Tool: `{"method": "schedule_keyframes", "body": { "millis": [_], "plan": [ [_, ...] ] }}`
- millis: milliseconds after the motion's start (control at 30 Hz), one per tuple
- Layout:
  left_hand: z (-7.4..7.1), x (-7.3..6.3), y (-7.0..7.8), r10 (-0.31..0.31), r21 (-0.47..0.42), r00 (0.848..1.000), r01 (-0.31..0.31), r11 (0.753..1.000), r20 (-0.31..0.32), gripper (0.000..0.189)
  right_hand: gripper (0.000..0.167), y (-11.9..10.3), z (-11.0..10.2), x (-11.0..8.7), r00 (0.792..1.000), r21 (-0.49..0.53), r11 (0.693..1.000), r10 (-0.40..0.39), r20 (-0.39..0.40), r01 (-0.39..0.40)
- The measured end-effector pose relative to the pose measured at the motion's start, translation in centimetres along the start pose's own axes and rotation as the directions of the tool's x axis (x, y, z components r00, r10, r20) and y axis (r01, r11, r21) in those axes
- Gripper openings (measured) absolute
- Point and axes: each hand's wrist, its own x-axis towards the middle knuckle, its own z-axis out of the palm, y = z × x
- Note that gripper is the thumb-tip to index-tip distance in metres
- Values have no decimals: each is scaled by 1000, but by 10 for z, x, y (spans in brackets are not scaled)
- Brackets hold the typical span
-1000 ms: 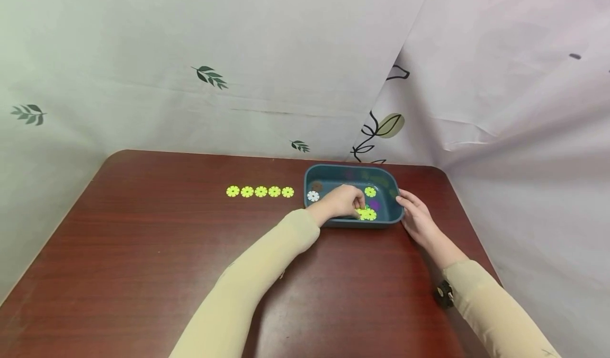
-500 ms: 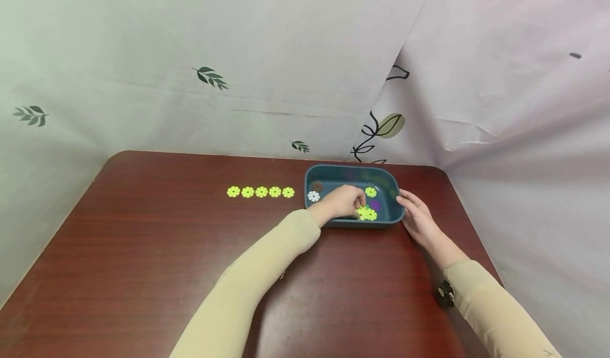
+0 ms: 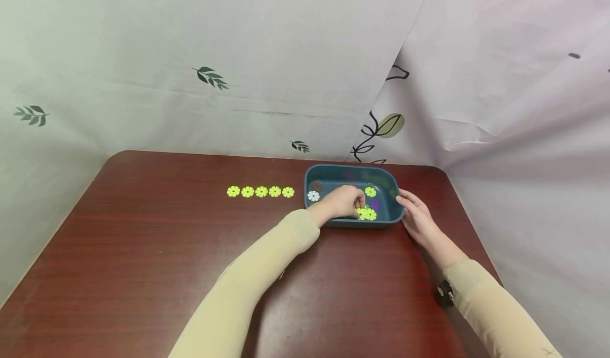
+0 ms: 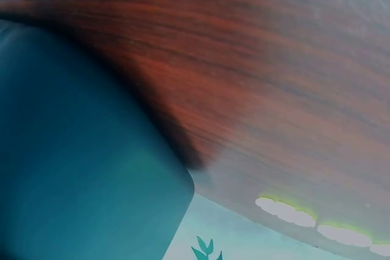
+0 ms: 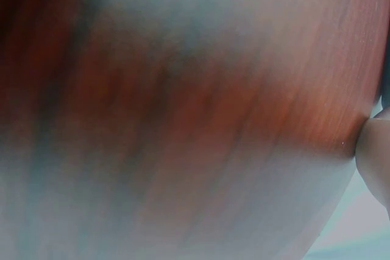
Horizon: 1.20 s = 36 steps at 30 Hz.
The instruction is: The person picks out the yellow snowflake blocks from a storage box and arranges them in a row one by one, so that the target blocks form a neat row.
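The left hand (image 3: 344, 201) reaches down into the blue tub (image 3: 383, 224), fingers bent toward the thumb with only a narrow gap, right at the overlapping yellow discs (image 3: 369, 215) near the front wall; whether a disc is actually pinched I cannot tell, since the hand covers part of the pile. The right hand (image 3: 419, 222) rests at the tub's right end, its fingers fairly straight and touching the rim. Inside the tub, a single yellow disc (image 3: 370, 191) lies apart behind the pile, a purple disc (image 3: 375, 205) sits between the two, and a white disc (image 3: 313, 196) and a brown disc (image 3: 316, 187) lie near the left end. On the table (image 3: 190, 273), just left of the tub, a row of five yellow discs (image 3: 261, 191) lies flat, running left to right. The discs look like thin, notched plastic, so they are probably light, stiff and hard to break, but a little slick and awkward to lift from a flat bottom. The best hold would likely be fingertip and thumb on opposite notched edges, or a nail under a rim that another disc props up; where they overlap, two could come up together or catch by their notches. The tub looks light and rigid too, and would probably slide if bumped, so its rim is a sensible place to steady it.
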Motion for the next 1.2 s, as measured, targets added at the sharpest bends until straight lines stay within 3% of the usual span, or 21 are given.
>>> {"method": "schedule_keyframes", "body": {
  "millis": [433, 733, 967, 1200],
  "plan": [
    [-8, -2, -4, 50, -145, 999, -52, 988, -17, 7, 27, 2, -1, 2, 1000, -13, 1000, -1, 3, 1],
    [-21, -9, -7, 50, -221, 997, -61, 973, -56, 5, 17, 8, -5, 4, 994, -12, 998, -64, 92, 66],
    [-34, -15, -11, 55, -200, 994, -74, 977, -98, 5, 26, 5, -2, 4, 1000, -23, 999, -26, 17, 26],
    [-53, -23, -18, 24, -212, 992, -50, 976, -124, 4, 28, 3, 3, 2, 1000, -9, 1000, 6, 3, -6]
  ]
}}
